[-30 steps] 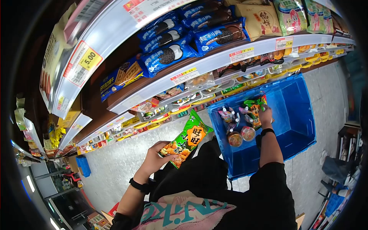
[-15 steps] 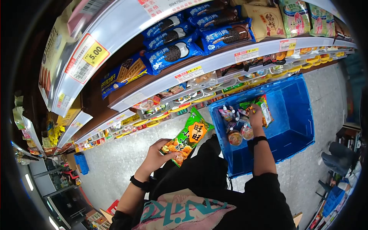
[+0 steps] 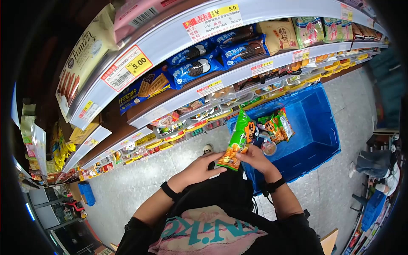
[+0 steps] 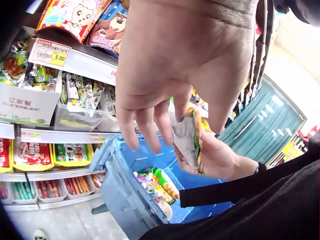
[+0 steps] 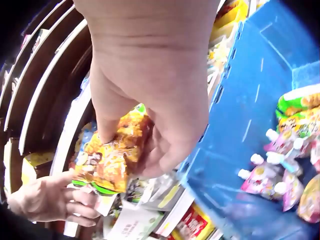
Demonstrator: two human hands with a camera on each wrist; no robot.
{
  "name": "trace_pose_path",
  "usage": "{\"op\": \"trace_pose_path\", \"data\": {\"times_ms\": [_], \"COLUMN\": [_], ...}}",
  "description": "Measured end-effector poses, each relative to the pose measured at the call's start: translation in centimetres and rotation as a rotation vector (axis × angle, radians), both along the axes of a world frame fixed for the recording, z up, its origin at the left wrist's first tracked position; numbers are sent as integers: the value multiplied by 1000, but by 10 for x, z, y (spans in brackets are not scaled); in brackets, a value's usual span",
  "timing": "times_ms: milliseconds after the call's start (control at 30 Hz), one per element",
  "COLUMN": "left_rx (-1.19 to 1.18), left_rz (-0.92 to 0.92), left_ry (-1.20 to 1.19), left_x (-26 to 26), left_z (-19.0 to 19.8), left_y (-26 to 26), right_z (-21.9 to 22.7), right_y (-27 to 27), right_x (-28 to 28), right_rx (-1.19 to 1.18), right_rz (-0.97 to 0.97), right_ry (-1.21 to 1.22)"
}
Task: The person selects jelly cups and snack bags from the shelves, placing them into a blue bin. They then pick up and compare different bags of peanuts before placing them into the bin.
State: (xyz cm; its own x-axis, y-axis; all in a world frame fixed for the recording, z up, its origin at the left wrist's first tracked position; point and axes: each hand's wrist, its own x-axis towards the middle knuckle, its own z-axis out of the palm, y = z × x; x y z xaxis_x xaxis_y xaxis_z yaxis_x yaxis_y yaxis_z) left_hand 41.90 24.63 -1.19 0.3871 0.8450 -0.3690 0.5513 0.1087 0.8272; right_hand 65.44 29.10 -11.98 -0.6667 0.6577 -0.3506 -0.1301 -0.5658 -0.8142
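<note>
Both hands hold one green and orange snack bag (image 3: 238, 142) in front of my body, above the near corner of a blue crate (image 3: 316, 140). My left hand (image 3: 212, 163) grips the bag's lower end, thumb on one face and fingers on the other. My right hand (image 3: 246, 156) pinches the same end from the right. In the left wrist view the bag (image 4: 187, 137) shows edge-on between my left hand (image 4: 170, 115) and right hand (image 4: 215, 160). In the right wrist view my right hand (image 5: 130, 145) pinches the bag (image 5: 110, 160), with my left hand (image 5: 55, 197) below it.
In the crate lie another green snack bag (image 3: 277, 125), a round cup (image 3: 268, 147) and several spouted pouches (image 5: 270, 170). Shelves of blue biscuit packs (image 3: 199, 63) with price tags (image 3: 127, 68) rise on the left. Grey tiled floor (image 3: 140, 187) lies below.
My right hand let go of the snack bag in the crate and came back to the bag held by my left hand. That bag now stands more upright, closer to the crate.
</note>
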Motion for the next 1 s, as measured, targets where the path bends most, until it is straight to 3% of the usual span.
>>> {"op": "trace_pose_path", "data": {"times_ms": [67, 100, 167, 233, 300, 367, 400, 500, 800, 1000], "left_rx": [-47, -103, -132, -99, -41, -54, -57, -112, -187, -190], "left_rz": [18, 38, 51, 104, 136, 231, 258, 353, 415, 467], "left_ry": [-60, -118, -69, -47, -48, -27, -16, -32, 25, -33], "left_x": [1, 0, -10, -21, -30, -38, -40, -45, -43, -55], "left_z": [2, 2, -3, -13, -14, -14, -13, -15, -5, -15], "left_y": [0, -1, -5, -13, -21, -30, -35, -49, -78, -97], "right_z": [14, -4, -43, -44, -50, -77, -77, -87, -147, -157], "right_y": [11, 12, 16, 26, 33, 37, 40, 52, 66, 27], "right_x": [13, 25, 51, 87, 118, 148, 155, 164, 128, 102], "right_rx": [-50, -42, 293, 460, 526, 449, 461, 456, 281, 416], "right_rz": [-85, -134, -384, -352, -87, 47, 168, 296, 191, 25], "right_ry": [-118, -246, -464, -852, -1446, -1563, -1594, -1604, -1514, -1391]}}
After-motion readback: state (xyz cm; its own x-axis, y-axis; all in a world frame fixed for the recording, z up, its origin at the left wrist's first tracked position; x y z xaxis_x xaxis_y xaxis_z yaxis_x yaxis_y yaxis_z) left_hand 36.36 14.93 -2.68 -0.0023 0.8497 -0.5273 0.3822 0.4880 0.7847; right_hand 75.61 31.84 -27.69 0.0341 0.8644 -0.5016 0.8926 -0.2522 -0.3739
